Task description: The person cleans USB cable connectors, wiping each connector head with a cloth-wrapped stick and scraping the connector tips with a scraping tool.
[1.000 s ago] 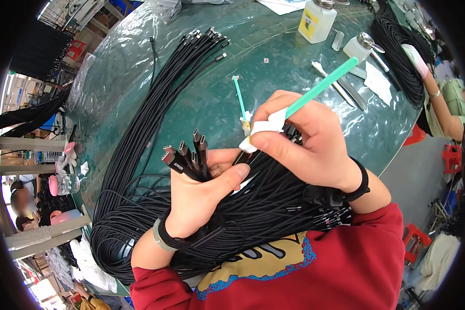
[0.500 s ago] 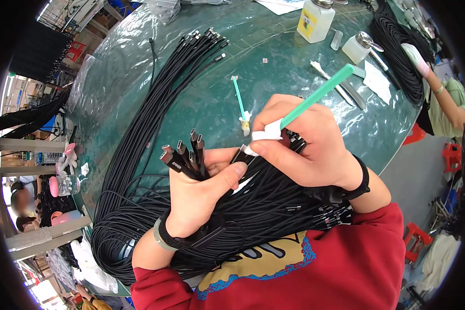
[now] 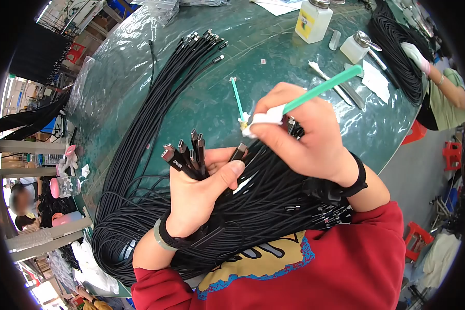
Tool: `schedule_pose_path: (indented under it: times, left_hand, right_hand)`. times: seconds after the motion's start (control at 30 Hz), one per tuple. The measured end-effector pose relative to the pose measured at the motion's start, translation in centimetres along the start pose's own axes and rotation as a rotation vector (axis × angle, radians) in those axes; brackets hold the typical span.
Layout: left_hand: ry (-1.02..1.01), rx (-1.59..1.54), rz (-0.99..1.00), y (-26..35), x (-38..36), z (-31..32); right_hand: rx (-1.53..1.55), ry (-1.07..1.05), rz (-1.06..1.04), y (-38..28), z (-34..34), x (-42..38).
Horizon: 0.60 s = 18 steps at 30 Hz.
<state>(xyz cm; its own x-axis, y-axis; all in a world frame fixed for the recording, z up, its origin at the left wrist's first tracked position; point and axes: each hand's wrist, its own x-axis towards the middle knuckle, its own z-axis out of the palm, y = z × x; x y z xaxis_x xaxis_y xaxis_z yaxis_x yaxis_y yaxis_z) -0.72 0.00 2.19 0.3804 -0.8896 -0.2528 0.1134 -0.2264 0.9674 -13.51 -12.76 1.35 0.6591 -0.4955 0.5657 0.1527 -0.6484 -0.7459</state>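
My left hand (image 3: 197,199) is closed around several black cables, their USB-C plugs fanning up past the fingers. Between its thumb and fingertips one black plug (image 3: 237,151) points its metal end upward. My right hand (image 3: 315,142) pinches a green stick (image 3: 323,89) with white cloth (image 3: 267,118) wrapped around its lower end. The cloth tip hovers above and right of that plug, apart from it. More plugs show behind the right fingers. Beneath both hands, a large bundle of black cables (image 3: 253,217) lies across my lap and the table edge.
A second green stick (image 3: 236,98) lies on the green table (image 3: 274,67). At the back stand a square bottle (image 3: 313,21) and a smaller jar (image 3: 355,47). Tweezers (image 3: 354,95) and white paper (image 3: 375,82) lie right. A co-worker's gloved hand (image 3: 416,58) touches another cable coil (image 3: 398,46).
My right hand has lifted the cloth-wrapped stick up and away from the plug, which now shows its metal end. My left hand keeps its hold on the cables.
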Motion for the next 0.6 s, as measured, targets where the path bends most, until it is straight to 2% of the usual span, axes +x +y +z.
schedule_pose_path:
  times: [0.13,0.27,0.37,0.5,0.6]
  left_hand:
    - [-0.040,-0.031,-0.046,0.17,0.12,-0.33]
    - [-0.022,-0.054,-0.020,-0.22,0.04,-0.28]
    - [-0.078,-0.061,-0.032,-0.03,0.22,-0.41]
    - [-0.061,-0.064,-0.039,-0.20,0.12,-0.24]
    - [-0.111,-0.145,-0.076,-0.13,0.45,-0.52]
  right_hand:
    - [0.064,0.043,0.008,0.30,-0.14,0.02]
    - [0.060,-0.044,-0.026,0.10,0.28,-0.24]
    - [0.059,0.047,-0.019,0.29,0.01,0.01]
    - [0.042,-0.020,-0.003,-0.06,0.39,-0.10]
    - [0.053,0.033,0.037,0.55,-0.05,-0.02]
